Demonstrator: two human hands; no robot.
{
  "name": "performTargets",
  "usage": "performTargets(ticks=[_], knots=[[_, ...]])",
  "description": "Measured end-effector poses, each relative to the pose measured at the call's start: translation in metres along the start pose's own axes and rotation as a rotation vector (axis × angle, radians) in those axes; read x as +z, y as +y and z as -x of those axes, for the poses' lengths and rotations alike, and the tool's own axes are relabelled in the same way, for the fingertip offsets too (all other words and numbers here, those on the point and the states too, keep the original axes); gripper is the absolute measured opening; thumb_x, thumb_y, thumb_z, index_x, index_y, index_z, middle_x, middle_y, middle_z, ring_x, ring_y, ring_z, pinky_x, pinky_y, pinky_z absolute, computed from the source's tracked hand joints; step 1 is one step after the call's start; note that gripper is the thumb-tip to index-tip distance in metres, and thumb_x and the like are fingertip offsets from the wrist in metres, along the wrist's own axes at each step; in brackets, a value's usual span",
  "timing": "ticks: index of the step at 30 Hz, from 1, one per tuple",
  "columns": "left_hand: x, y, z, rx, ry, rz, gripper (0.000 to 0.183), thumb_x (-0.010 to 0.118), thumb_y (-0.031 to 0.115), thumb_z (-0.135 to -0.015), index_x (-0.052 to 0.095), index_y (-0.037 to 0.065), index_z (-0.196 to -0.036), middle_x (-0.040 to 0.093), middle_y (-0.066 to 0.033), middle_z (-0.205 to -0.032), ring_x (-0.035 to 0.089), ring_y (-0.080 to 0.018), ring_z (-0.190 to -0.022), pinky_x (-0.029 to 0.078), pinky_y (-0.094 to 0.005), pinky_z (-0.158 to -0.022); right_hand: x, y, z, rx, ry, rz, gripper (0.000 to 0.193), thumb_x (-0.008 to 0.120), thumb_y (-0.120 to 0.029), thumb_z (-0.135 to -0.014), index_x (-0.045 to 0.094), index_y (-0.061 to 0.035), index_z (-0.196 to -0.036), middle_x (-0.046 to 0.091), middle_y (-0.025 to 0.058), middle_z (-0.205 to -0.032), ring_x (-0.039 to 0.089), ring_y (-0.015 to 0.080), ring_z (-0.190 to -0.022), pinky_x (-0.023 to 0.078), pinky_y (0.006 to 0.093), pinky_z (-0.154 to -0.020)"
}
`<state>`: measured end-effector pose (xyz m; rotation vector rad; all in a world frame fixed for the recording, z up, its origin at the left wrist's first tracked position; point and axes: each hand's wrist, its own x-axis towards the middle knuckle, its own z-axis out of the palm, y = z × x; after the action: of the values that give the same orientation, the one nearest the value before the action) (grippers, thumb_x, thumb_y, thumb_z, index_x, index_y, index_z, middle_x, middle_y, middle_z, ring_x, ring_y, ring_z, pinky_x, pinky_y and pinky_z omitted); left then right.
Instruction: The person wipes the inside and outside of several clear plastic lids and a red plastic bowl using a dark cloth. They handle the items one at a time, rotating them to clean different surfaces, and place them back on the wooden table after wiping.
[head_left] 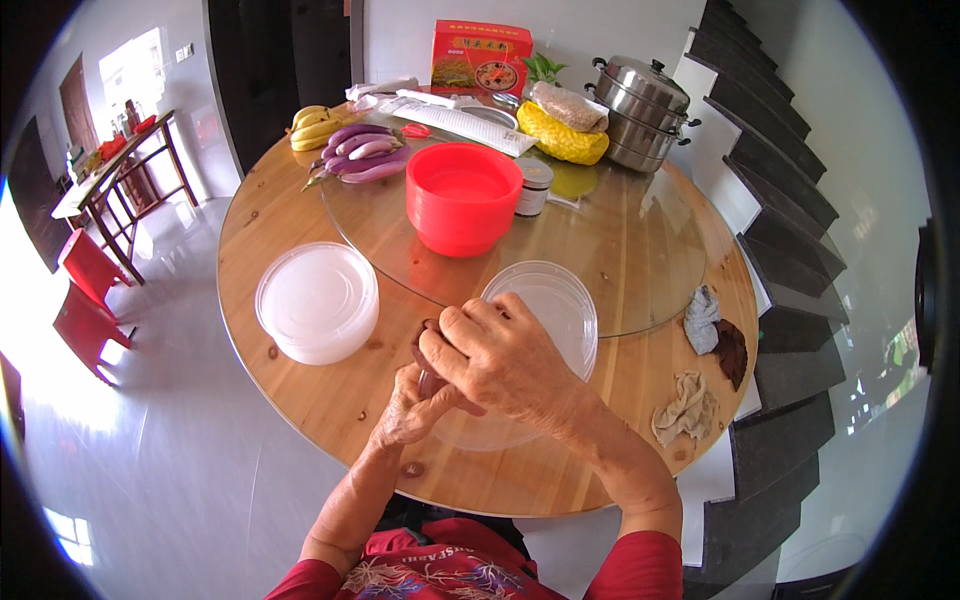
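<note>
My left hand (408,408) and my right hand (498,358) meet above the near middle of the round wooden table (300,400). Between them is a small dark purplish-brown thing (428,384), mostly covered by my fingers, so its kind cannot be told. The left hand's fingers wrap it from below, while those of the right curl over its top. Just beyond my right hand stands a clear round plastic container (563,305). Under my hands lies a clear round plastic piece (490,432), partly hidden. A stack of whitish round lids (318,300) sits to the left.
Red plastic bowls (462,200) stand stacked on the glass turntable (630,270). Behind are eggplants (365,153), bananas (315,128), a tin (534,188), a yellow bag (560,135), a red box (480,55) and a steamer pot (640,110). Crumpled cloths (686,408) lie at right.
</note>
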<state>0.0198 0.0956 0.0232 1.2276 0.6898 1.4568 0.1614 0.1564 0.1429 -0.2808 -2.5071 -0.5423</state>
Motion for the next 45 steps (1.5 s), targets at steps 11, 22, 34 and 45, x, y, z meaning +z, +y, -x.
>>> performTargets(ticks=[11, 22, 34, 45], knots=[[0.016, 0.009, -0.009, -0.033, 0.056, 0.176, 0.043, 0.049, 0.019, -0.098, 0.04, 0.002, -0.136, 0.051, -0.026, -0.131, 0.061, -0.0398, -0.107, 0.06, -0.0441, -0.073, 0.008, 0.043, 0.043, 0.531, 0.176, -0.363, 0.04, 0.066, 0.0, -0.07, 0.059, -0.0048, -0.109, 0.061, 0.0092, -0.093, 0.063, 0.0301, -0.083, 0.051, 0.0387, -0.07], [0.014, -0.002, -0.007, 0.007, 0.1, 0.003, 0.039, 0.05, 0.018, -0.099, 0.042, 0.003, -0.133, 0.052, -0.0138, -0.126, 0.062, -0.0255, -0.104, 0.057, -0.0334, -0.076, 0.017, 0.009, 0.01, 0.041, 0.103, -0.25, 0.03, 0.065, -0.016, -0.074, 0.062, -0.0052, -0.101, 0.059, 0.0119, -0.108, 0.059, 0.0282, -0.107, 0.046, 0.0422, -0.092], [0.012, 0.006, -0.009, -0.028, 0.094, 0.252, 0.042, 0.049, 0.02, -0.099, 0.04, 0.001, -0.136, 0.054, -0.0204, -0.128, 0.06, -0.0347, -0.11, 0.06, -0.0408, -0.074, 0.017, 0.024, 0.008, 0.268, 0.134, -0.147, 0.037, 0.066, -0.007, -0.073, 0.059, -0.0025, -0.109, 0.061, 0.0123, -0.108, 0.06, 0.0287, -0.106, 0.046, 0.0414, -0.091], [0.012, -0.003, -0.01, 0.063, 0.2, 0.243, 0.041, 0.047, 0.018, -0.099, 0.038, 0.002, -0.136, 0.05, -0.0252, -0.132, 0.06, -0.0389, -0.109, 0.06, -0.0439, -0.073, 0.037, 0.01, 0.071, 0.858, 0.118, -0.224, 0.041, 0.062, -0.003, -0.083, 0.047, 0.0072, -0.12, 0.055, 0.0212, -0.101, 0.061, 0.0364, -0.087, 0.052, 0.0408, -0.07]])
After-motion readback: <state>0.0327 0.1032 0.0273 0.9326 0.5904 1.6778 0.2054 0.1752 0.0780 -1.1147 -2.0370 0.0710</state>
